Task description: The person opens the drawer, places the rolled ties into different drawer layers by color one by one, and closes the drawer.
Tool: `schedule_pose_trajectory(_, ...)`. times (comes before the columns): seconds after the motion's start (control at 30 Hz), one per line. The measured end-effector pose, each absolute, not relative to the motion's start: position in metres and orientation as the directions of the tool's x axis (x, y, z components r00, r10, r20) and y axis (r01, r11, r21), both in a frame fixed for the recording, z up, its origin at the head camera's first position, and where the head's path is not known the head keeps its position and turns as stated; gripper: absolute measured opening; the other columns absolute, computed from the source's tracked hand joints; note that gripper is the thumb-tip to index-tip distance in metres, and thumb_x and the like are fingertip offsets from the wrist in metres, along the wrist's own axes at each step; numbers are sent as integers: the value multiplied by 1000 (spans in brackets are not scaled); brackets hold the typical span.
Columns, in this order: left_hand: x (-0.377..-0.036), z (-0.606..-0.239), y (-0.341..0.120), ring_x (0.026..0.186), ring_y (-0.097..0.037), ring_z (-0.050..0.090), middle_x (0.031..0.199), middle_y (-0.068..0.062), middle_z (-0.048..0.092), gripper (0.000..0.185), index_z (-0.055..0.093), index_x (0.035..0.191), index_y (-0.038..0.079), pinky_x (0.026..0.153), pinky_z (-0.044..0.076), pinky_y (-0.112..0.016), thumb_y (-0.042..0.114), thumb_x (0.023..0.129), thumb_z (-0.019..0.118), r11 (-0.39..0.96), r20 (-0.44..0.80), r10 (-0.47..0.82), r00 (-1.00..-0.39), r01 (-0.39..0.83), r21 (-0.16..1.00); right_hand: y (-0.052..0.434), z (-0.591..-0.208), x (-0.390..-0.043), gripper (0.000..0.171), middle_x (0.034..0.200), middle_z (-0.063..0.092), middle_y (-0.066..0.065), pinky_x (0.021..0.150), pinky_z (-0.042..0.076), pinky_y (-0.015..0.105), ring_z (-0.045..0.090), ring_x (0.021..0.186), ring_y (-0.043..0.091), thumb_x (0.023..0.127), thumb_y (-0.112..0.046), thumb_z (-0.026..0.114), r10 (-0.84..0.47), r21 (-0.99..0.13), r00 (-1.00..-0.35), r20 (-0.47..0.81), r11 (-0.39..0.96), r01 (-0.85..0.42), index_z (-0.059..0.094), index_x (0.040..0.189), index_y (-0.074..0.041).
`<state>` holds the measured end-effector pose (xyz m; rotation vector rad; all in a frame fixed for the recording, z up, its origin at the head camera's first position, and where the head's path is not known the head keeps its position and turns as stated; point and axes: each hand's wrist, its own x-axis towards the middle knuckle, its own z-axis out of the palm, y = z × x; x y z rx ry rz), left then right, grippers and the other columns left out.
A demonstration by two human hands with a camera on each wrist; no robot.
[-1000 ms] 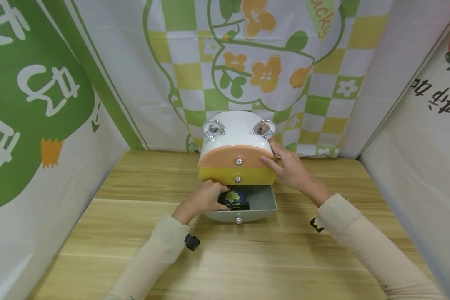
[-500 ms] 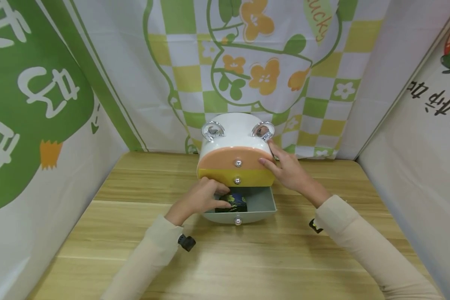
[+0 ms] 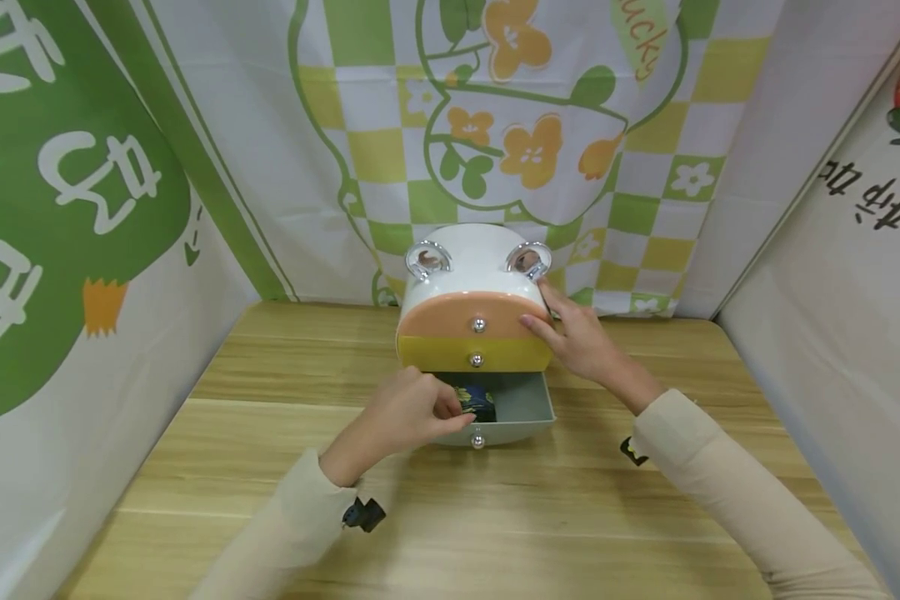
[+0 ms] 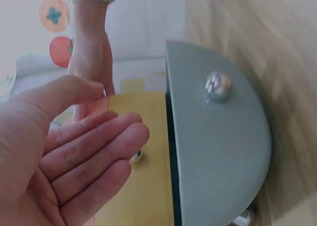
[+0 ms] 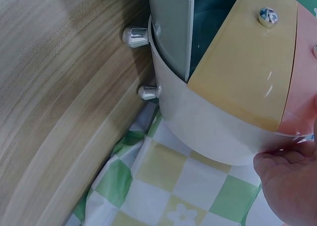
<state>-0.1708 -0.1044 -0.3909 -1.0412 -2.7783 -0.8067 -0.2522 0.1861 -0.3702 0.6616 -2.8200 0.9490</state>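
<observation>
A small white drawer cabinet [image 3: 468,250] stands at the back of the wooden table, with a peach top drawer [image 3: 450,312] and a yellow middle drawer [image 3: 438,352]. Its grey bottom drawer [image 3: 531,407] is pulled out, and a dark blue tin [image 3: 480,402] with a yellow leaf lies inside, partly hidden by my fingers. My left hand [image 3: 416,410] hovers at the drawer's front left with straight, relaxed fingers and holds nothing. The left wrist view shows that left hand [image 4: 84,156] beside the grey drawer front [image 4: 218,146]. My right hand [image 3: 579,337] rests on the cabinet's right side.
Printed cloth walls close in the table [image 3: 285,367] at the back, left and right. The cabinet stands on small silver feet [image 5: 134,35] close to the checked back cloth [image 5: 163,186]. Two clear ring handles [image 3: 427,258] sit on its top.
My left hand has let go of the tin, leaving it in the grey drawer, and drawn back toward the drawer's front. The right hand has stayed on the cabinet.
</observation>
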Motion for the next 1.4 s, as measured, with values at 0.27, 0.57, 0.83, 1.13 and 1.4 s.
schedule_pose_trajectory(0.27, -153, -406, -100, 64, 0, 68, 75, 4, 79, 17, 83, 82, 12, 62, 54, -18, 27, 90, 81, 677, 201, 546, -813, 570, 466, 185, -370, -253, 85, 175, 16, 13, 127, 29, 56, 25, 161, 39, 108, -51, 52, -375, -552, -901, 218, 715, -430, 13, 168, -8)
schedule_pose_trajectory(0.57, -145, -434, -94, 47, 3, 22, 49, 17, 33, 51, 49, 53, 22, 45, 20, -18, 35, 90, 82, 746, 192, 486, -852, 519, 417, 185, -371, -253, 84, 175, 17, 15, 128, 28, 57, 24, 161, 39, 108, -51, 52, -375, -547, -899, 225, 716, -435, 13, 168, -8)
schedule_pose_trajectory(0.83, -141, -455, -83, 44, 2, 23, 48, 16, 28, 48, 55, 54, 19, 43, 20, -18, 35, 90, 83, 772, 215, 399, -891, 453, 445, 185, -372, -252, 83, 175, 17, 15, 128, 27, 57, 24, 161, 40, 108, -49, 53, -375, -548, -898, 229, 713, -437, 13, 168, -7)
schedule_pose_trajectory(1.13, -141, -474, -69, 46, -3, 39, 50, 14, 56, 31, 76, 66, 20, 42, 30, -22, 40, 89, 83, 824, 238, 312, -920, 387, 414, 184, -372, -252, 84, 175, 16, 15, 129, 26, 56, 23, 161, 39, 108, -50, 52, -369, -549, -902, 223, 718, -429, 13, 168, -8)
schedule_pose_trajectory(1.4, -143, -479, -60, 50, -11, 50, 55, 6, 58, 38, 69, 61, 20, 42, 35, -27, 41, 91, 79, 864, 249, 297, -922, 370, 342, 184, -371, -251, 83, 175, 15, 15, 128, 27, 56, 23, 161, 38, 108, -50, 52, -369, -548, -901, 228, 717, -432, 13, 168, -8)
